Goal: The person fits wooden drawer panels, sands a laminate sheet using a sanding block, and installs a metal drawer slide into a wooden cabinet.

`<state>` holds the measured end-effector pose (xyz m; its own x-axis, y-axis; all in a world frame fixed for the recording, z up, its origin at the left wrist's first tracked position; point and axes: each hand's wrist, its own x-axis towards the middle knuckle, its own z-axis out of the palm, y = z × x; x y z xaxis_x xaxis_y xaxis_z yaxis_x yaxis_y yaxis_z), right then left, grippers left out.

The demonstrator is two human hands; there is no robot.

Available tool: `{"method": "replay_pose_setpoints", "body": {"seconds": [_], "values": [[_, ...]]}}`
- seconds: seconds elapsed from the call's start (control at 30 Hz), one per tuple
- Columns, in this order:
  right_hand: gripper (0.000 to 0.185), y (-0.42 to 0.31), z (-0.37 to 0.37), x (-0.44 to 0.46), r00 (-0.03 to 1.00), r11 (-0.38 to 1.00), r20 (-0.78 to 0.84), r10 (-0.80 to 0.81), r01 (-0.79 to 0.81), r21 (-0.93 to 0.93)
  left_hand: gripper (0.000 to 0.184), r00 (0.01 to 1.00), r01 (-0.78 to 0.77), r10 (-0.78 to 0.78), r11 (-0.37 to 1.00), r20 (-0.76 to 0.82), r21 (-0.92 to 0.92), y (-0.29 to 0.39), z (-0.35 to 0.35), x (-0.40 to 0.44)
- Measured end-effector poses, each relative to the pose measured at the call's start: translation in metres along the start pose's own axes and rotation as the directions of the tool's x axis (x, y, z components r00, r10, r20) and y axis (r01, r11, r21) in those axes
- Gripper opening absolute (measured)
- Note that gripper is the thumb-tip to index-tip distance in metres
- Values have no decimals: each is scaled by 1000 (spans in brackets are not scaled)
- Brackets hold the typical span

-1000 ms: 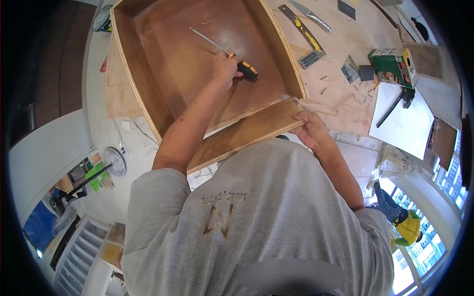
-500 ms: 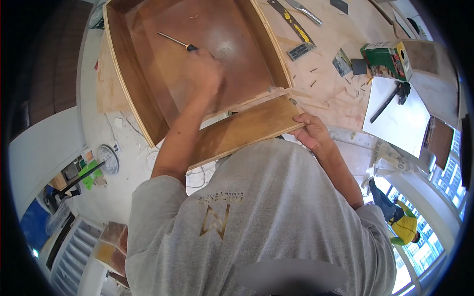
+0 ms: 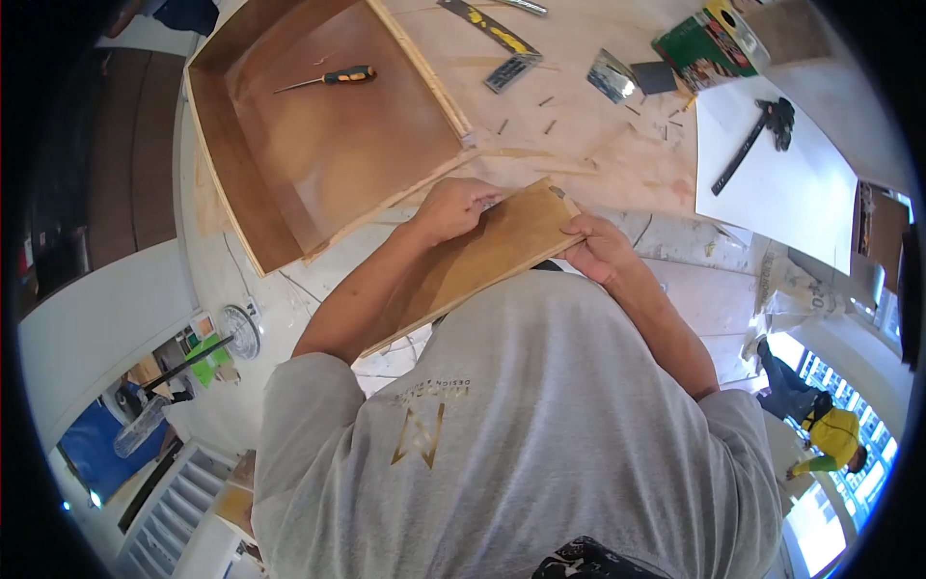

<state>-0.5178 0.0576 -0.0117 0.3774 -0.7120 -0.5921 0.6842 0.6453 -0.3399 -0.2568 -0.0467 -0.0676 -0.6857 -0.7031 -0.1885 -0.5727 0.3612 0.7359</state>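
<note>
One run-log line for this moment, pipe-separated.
right hand: gripping board at its right end | left hand: at the board's far edge | screwdriver: lying inside wooden box | wooden box: on worktable

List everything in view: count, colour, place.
Wooden panel: one, brown, centre.
Wooden box: one, brown, upper left.
Screwdriver: one, black and orange, in box.
Worktable: one, tan, top.
Square: one, dark with yellow, worktable.
Metal tool: one, silvery, top edge.
Carton: one, green, upper right.
Fasteners: several, dark, worktable.
Flat pieces: two, silvery, dark, left of carton.
Sheet: one, white, right.
Long object: one, black, on sheet.
Other person: one, yellow top, lower right.
Clutter: uncounted, mixed, left.
Shirt: one, grey, lower centre.
Left hand: one, at panel's far edge.
Right hand: one, gripping panel.
</note>
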Motion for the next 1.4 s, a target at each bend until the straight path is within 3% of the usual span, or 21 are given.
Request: {"method": "replay_pose_setpoints", "body": {"seconds": [0.07, 0.17, 0.27, 0.37, 0.5, 0.7, 0.9, 1.0, 1.1, 1.4], "values": [[56, -1, -9, -10, 1000, 1000, 12, -8, 8, 13, 20, 963, -6, -5, 999, -271, -39, 18, 10, -2], [56, -2, -22, -24, 1000, 999, -9, 2, -2, 40, 21, 944, 117, -135, 990, -302, -78, 31, 24, 12], [57, -5, -27, -36, 1000, 1000, -4, -7, 7, 7, 21, 933, 29, -93, 982, -346, -184, 53, 49, 20], [59, -10, -26, -44, 999, 1000, 39, 0, 0, -2, 23, 965, -64, -30, 936, -260, -345, 83, 61, 30], [60, -13, -24, -42, 999, 999, 41, -13, 15, -47, 26, 926, -239, 183, 961, -329, -138, 88, 79, 50], [60, -12, -12, -39, 997, 993, 71, -18, 26, -118, 18, 937, -246, 161, 933, -309, -261, 88, 62, 54], [63, -8, -3, -32, 997, 988, 60, 44, -35, -149, 22, 968, -251, 250, 935, -39, -251, 69, 40, 63], [63, -6, 0, -27, 996, 987, 61, 57, -47, -155, 18, 979, -190, 202, 960, 40, -208, 69, 36, 64], [62, -3, 7, -25, 996, 981, 67, 67, -54, -184, 15, 988, -124, 142, 963, 62, -238, 70, 33, 63], [63, -6, 7, -21, 992, 975, 96, 84, -62, -212, 12, 985, -169, 173, 957, -2, -237, 64, 31, 64]]}}
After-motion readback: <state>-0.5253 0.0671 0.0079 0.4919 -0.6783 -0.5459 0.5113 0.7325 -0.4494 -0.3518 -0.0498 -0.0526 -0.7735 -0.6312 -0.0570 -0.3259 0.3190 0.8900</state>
